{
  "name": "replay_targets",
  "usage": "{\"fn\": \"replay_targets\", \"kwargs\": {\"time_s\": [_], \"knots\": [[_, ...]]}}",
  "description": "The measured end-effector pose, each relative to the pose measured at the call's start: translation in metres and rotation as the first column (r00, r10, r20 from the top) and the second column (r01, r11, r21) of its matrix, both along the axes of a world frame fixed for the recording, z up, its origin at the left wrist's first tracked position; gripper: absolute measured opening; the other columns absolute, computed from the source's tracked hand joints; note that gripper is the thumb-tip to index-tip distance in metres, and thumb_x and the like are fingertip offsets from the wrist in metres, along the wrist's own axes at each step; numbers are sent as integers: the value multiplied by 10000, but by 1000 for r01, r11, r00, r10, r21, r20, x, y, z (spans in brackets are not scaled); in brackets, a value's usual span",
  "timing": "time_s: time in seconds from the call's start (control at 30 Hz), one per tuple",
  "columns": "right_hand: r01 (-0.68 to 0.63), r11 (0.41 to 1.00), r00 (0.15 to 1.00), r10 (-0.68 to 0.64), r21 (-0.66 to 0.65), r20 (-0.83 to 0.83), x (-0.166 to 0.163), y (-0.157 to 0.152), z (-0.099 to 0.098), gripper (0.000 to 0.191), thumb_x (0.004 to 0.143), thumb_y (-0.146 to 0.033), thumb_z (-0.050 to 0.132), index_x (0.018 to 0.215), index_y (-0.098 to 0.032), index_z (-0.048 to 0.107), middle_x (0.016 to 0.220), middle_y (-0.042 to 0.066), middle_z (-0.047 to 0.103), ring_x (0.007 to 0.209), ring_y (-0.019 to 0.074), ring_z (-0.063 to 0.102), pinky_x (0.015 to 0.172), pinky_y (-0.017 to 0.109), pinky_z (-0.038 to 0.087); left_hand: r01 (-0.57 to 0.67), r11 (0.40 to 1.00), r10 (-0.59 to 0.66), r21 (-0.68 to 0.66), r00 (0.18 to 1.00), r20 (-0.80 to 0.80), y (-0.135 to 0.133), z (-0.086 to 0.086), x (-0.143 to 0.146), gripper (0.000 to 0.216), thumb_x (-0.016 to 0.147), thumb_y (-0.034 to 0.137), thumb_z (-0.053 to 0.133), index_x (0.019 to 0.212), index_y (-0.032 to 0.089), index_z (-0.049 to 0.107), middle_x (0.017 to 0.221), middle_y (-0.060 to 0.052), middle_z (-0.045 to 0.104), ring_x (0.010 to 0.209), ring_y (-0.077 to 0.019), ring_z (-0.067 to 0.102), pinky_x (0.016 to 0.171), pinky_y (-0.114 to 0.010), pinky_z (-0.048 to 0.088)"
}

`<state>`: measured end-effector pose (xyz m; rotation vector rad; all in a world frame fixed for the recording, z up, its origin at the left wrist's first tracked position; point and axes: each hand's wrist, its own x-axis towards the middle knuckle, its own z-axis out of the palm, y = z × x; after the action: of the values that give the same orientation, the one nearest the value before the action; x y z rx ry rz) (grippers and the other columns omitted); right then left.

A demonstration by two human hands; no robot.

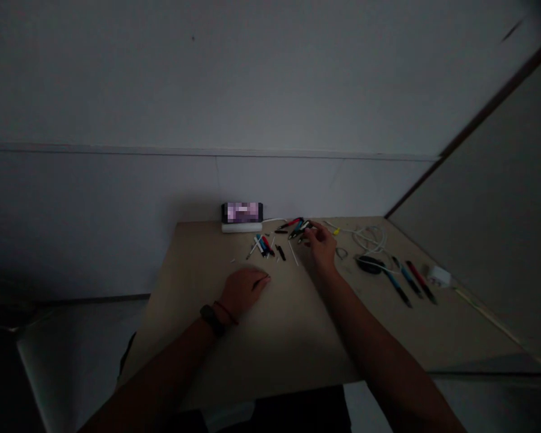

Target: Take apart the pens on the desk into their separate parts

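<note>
My left hand (243, 290) rests on the table, its fingers closed round a small dark pen part (260, 281). Farther back, my right hand (321, 245) reaches into a pile of black, blue and red pen parts (299, 228). Its thumb and fingers come together at the pile's right side; what they pinch is too dark to make out. Between the hands lies a loose group of blue, red and white pen pieces (263, 245). Close by are a short black piece (280, 252) and a thin white tube (293, 252).
A phone (242, 212) leans on a white stand (241, 228) by the wall. At the right lie a coiled white cable (370, 239), a black oval object (369, 264), blue pens (397, 288), a red pen (421, 281) and a white adapter (439, 276). A partition borders the table's right side.
</note>
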<state>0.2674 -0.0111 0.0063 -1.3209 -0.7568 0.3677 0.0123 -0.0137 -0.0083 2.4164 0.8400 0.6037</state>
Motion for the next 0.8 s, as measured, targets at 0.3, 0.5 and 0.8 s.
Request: {"fn": "replay_targets", "kwargs": {"time_s": [0.3,0.5,0.8], "knots": [[-35,912,907,200,-408,370,-5,1,-17,434,802,-396,595,1143,-156,716,767,30,680,682,168,597,695,295,507,-36,997,40,70,997,-59,-1,3,0,282,964,336,497,962,229,758,974,-65,748,934,-227,654,842,-333,470],[23,857,739,332,-515,586,-14,-2,-21,404,843,-327,548,1144,-134,735,800,59,706,707,181,610,720,293,486,-162,978,184,133,968,-172,4,5,-5,322,990,338,456,985,184,739,1025,-89,733,968,-245,636,851,-370,468],[31,842,715,358,-539,601,-18,-5,-20,399,872,-359,549,1183,-172,715,795,44,711,725,181,626,701,273,482,-223,969,236,107,963,-126,9,0,-4,278,986,324,483,996,195,730,1010,-80,707,956,-231,628,814,-348,474]]}}
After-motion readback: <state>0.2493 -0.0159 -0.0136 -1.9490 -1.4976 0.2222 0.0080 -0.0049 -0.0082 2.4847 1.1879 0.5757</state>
